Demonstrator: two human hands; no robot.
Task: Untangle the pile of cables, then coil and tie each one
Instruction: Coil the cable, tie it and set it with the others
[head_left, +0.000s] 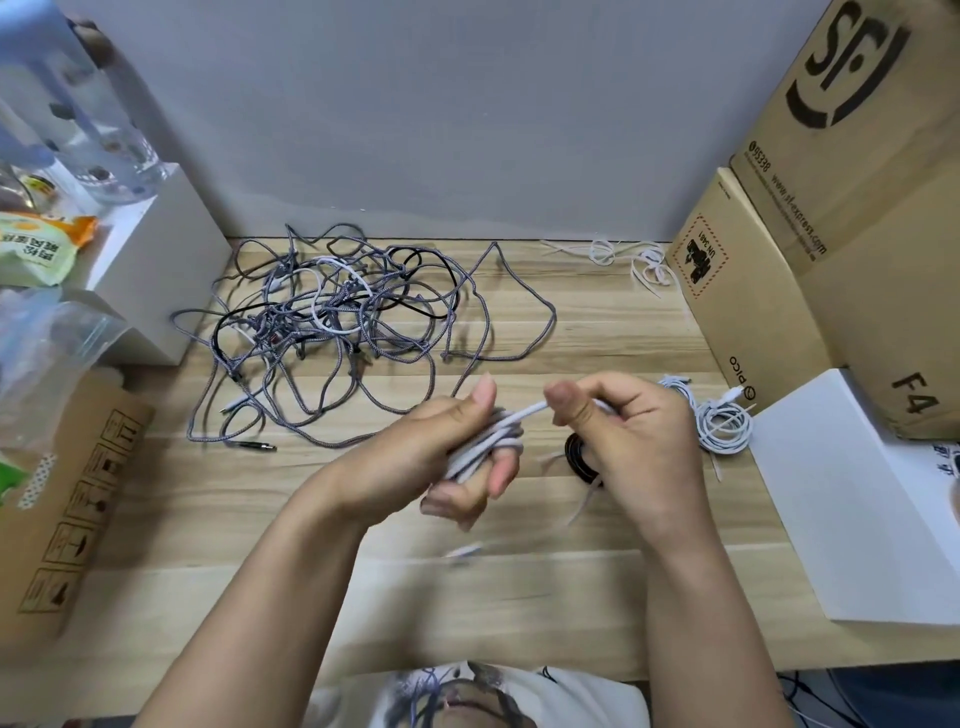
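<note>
My left hand (452, 457) grips a coil of white cable (485, 441) wound round its fingers, above the middle of the wooden table (363, 571). My right hand (639, 441) pinches the same cable's free strand just right of the coil. A tangled pile of grey braided, black and white cables (332, 322) lies at the back left. A coiled black cable (579, 454) sits partly hidden behind my right hand. Coiled white cables (722, 421) lie to the right. A loose blurred cable end (465, 551) hangs below my hands.
White ties (634, 260) lie at the back right. Cardboard boxes (831, 234) stand along the right, with a white box (852, 493) in front. A white block (166, 270), plastic bags and a flat cardboard box (67, 499) fill the left side.
</note>
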